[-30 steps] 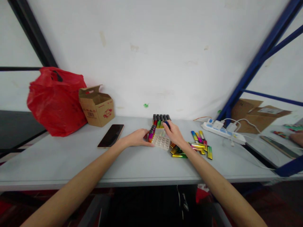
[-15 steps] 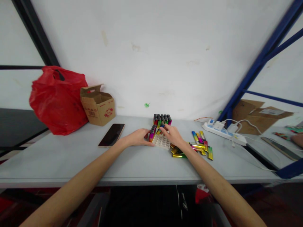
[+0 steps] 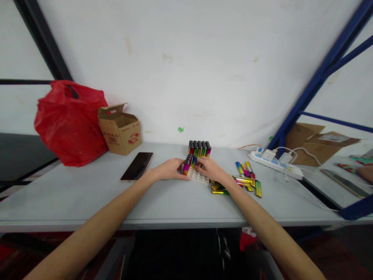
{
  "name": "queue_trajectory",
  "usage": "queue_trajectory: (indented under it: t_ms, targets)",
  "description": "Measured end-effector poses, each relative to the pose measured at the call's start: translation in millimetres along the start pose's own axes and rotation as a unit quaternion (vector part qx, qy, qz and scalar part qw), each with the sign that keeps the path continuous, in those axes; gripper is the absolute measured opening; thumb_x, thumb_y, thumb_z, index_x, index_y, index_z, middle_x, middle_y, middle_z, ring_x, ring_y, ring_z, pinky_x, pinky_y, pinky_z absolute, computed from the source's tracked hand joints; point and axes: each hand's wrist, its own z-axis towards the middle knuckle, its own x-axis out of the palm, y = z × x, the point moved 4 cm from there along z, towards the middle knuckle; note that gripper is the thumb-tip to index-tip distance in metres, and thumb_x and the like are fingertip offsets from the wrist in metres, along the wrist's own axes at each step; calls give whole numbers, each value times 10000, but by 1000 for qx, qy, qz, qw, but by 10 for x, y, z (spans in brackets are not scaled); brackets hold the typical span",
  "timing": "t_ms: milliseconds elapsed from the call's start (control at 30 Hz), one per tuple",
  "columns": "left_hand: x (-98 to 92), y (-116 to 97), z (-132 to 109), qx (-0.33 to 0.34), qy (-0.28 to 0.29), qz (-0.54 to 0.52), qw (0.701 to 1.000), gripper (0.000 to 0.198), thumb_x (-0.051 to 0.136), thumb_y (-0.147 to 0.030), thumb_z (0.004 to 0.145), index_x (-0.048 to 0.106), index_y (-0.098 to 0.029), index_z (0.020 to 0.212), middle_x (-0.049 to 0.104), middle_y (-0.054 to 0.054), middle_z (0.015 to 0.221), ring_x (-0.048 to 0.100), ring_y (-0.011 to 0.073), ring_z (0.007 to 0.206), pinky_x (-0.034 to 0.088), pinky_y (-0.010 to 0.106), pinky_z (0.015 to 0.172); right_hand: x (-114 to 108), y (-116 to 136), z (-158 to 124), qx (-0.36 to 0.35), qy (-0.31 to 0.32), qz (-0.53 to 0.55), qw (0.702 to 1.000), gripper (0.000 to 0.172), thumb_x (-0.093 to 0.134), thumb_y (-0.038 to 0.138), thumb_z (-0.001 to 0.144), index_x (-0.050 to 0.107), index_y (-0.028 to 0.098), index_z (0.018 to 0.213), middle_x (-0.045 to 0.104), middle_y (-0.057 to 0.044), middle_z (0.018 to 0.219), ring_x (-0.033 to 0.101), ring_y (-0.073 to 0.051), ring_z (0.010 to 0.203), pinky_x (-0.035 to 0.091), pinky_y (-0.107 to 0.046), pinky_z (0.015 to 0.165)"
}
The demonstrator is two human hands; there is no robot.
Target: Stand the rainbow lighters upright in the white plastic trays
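Tray (image 3: pixel 200 177) | left hand (image 3: pixel 169 170) open against left edge | right hand (image 3: pixel 210 170) over it (grip: cannot tell) | loose lighters (image 3: pixel 246 179) crowd right side

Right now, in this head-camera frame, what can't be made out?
All in the head view:
1. The right hand covers the white tray; its filled cells are hidden.
2. Whether that hand pinches a coloured stick: too small.
3. The left hand at the tray's left edge, gripping or touching: too small.
4. The red bag is opaque; contents hidden.
5. The cardboard box: print too small.
6. Another person's hand: cut off by the right edge.
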Motion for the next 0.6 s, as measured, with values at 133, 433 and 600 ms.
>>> queue_trajectory:
  t_ms: [133, 433, 600]
  targets:
    - [6, 1, 6, 8, 7, -6, 1000, 553, 736, -686, 708, 648, -176, 903, 708, 44, 854, 619, 216, 720, 406, 293, 634, -204, -54, -42, 10, -27, 16, 999, 239, 518, 295, 1021, 694, 138, 982, 699, -92, 944, 604, -188, 872, 439, -295, 818]
    - [-3, -1, -4, -3, 11, 7, 1000, 609, 705, -755, 697, 627, -180, 884, 685, 47, 831, 612, 221, 719, 403, 293, 628, -614, -447, -394, 115, 96, 98, 984, 271, 612, 380, 937, 738, 171, 1055, 750, -88, 1000, 669, -205, 872, 505, -316, 806]
    - [2, 15, 1, -3, 5, 7, 1000, 622, 707, -758, 684, 641, -179, 903, 694, 57, 856, 621, 230, 745, 412, 297, 647, -689, -443, -563, 129, 185, 192, 955, 541, 811, 483, 735, 725, 242, 1212, 720, -70, 1186, 654, -240, 1086, 506, -320, 924]
